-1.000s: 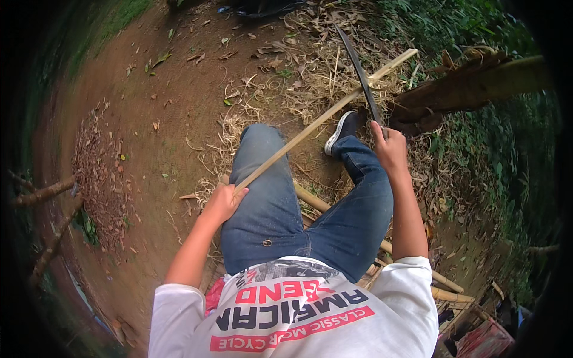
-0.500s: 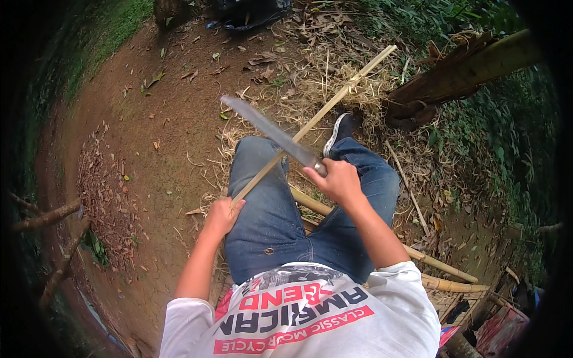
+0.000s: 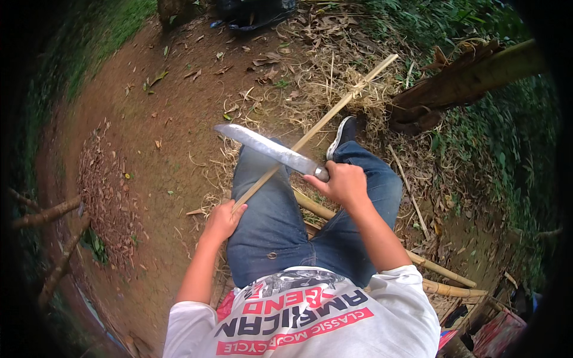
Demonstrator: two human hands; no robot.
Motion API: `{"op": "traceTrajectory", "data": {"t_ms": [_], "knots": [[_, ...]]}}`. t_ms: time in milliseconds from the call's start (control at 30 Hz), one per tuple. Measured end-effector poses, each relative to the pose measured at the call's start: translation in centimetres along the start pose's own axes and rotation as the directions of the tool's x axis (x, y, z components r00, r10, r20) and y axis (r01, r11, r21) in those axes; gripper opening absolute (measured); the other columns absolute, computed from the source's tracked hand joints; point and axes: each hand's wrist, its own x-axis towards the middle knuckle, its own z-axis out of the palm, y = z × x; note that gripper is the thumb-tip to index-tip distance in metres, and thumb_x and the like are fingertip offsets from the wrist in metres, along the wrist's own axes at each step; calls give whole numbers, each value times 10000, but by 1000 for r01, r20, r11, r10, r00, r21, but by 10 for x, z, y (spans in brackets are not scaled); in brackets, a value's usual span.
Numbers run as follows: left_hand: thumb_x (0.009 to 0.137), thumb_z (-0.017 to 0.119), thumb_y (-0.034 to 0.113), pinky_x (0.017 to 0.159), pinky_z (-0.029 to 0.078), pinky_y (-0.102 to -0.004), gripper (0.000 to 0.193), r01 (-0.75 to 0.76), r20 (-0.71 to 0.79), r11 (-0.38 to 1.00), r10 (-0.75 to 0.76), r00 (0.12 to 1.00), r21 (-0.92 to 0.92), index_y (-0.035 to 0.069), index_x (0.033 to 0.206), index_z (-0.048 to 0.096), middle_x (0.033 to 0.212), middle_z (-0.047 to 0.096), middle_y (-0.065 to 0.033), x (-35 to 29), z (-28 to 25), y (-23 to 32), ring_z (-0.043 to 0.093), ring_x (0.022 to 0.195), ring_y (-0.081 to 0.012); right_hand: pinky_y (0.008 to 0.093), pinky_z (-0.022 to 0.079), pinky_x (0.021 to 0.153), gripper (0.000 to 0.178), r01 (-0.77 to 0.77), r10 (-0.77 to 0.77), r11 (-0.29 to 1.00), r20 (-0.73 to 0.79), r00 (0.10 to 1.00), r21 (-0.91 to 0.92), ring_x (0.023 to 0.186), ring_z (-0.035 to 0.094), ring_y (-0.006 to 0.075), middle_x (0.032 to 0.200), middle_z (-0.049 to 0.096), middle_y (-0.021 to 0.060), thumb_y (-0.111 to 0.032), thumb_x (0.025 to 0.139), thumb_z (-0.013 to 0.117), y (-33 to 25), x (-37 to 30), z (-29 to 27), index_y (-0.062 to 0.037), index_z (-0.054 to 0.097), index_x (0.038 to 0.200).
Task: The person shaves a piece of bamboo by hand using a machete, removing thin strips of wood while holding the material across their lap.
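My left hand (image 3: 223,221) is closed round the near end of a long, pale bamboo strip (image 3: 325,119), beside my left thigh. The strip slants away over my left knee to the far right, with a tuft of shavings clinging near its far end. In my right hand (image 3: 345,182) is the handle of a machete (image 3: 262,145), held above my lap. Its broad grey blade points left and lies across the strip, over the left knee. Whether the edge touches the strip I cannot tell.
Curly shavings (image 3: 364,98) litter the ground by my shoe (image 3: 342,136). A thick trunk (image 3: 465,74) leans at the far right. Bamboo poles (image 3: 444,271) form the seat beneath me. Branches (image 3: 48,213) stand at the left; a black bag (image 3: 253,13) lies at the far edge.
The machete's blade has turned flatter, its tip swinging nearer to me, and its broad face now shows brighter. The strip's far end has dipped slightly; my left hand keeps its grip.
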Motion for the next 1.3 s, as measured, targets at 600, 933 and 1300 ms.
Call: {"op": "traceTrajectory", "data": {"t_ms": [600, 933, 1300], "knots": [[975, 520, 448, 667, 460, -465, 523, 21, 193, 997, -8, 981, -68, -43, 807, 583, 752, 583, -281, 12, -10, -3, 564, 739, -462, 478, 499, 597, 631, -334, 350, 937, -241, 905, 105, 644, 641, 412, 639, 629, 224, -594, 910, 547, 69, 33, -27, -5, 626, 696], [981, 519, 446, 657, 461, -452, 542, 36, 247, 998, -24, 969, -43, -51, 780, 592, 731, 576, -282, 20, -12, 4, 563, 705, -448, 484, 532, 608, 635, -15, 9, 999, 134, 991, 44, 620, 672, 362, 634, 654, 171, -665, 851, 561, 8, 15, -10, -46, 651, 745], [975, 531, 447, 653, 460, -448, 536, 21, 177, 1000, -19, 984, -9, -42, 766, 593, 735, 592, -271, 23, 0, -6, 567, 686, -435, 481, 527, 590, 646, -289, 235, 933, -245, 941, -214, 645, 660, 399, 670, 649, 218, -639, 882, 544, 113, 39, -64, -36, 622, 663]]}}
